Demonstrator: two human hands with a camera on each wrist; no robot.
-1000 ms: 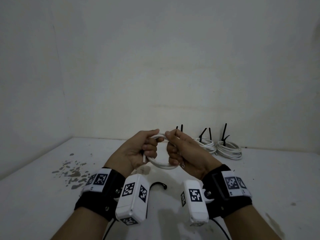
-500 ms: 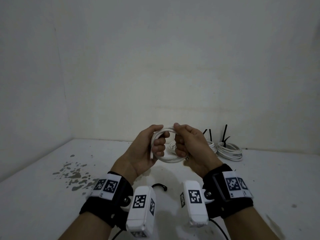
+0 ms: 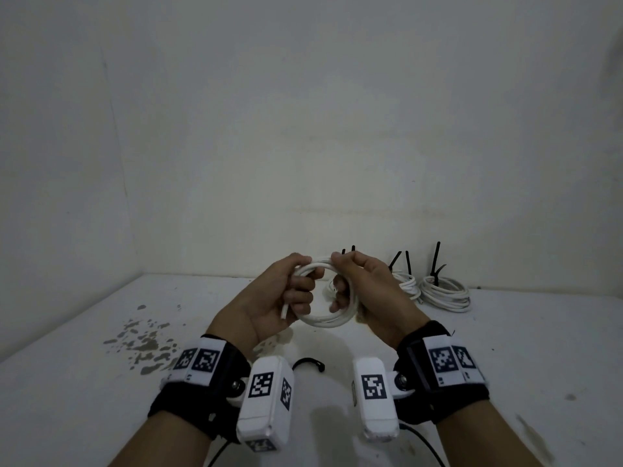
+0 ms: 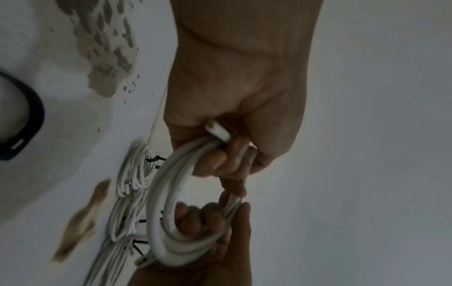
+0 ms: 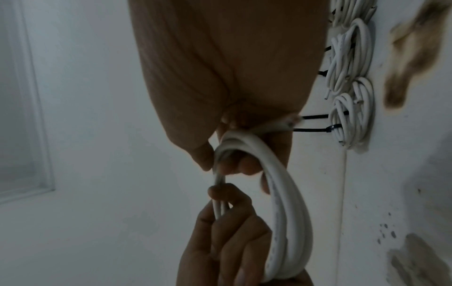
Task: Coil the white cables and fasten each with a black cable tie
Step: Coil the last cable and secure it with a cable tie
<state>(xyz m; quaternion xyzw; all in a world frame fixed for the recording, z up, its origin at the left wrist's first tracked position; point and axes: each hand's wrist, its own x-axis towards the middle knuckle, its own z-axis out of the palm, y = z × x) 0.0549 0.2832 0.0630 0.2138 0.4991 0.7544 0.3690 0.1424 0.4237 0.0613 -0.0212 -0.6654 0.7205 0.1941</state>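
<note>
1. We hold the white cable [image 3: 323, 320] wound into a small ring above the middle of the bench [image 3: 539, 365], clear of its surface.
2. Our left hand [image 3: 269, 298] has its fingers curled round the left side of the ring; one cut end [image 4: 217, 131] pokes out at the palm.
3. Our right hand [image 3: 367, 291] has its fingers curled through the right side, thumb pinching the top.
4. Done, as we judge: several tied coils [image 3: 445, 293] lie along the far edge of the bench, black tie tails sticking up.
5. Left: the ring in hand carries no tie. A loose black cable tie [image 3: 308, 363] lies on the bench near the front edge, between our wrists.
6. Whether further cables wait out of view, we cannot tell.
</note>
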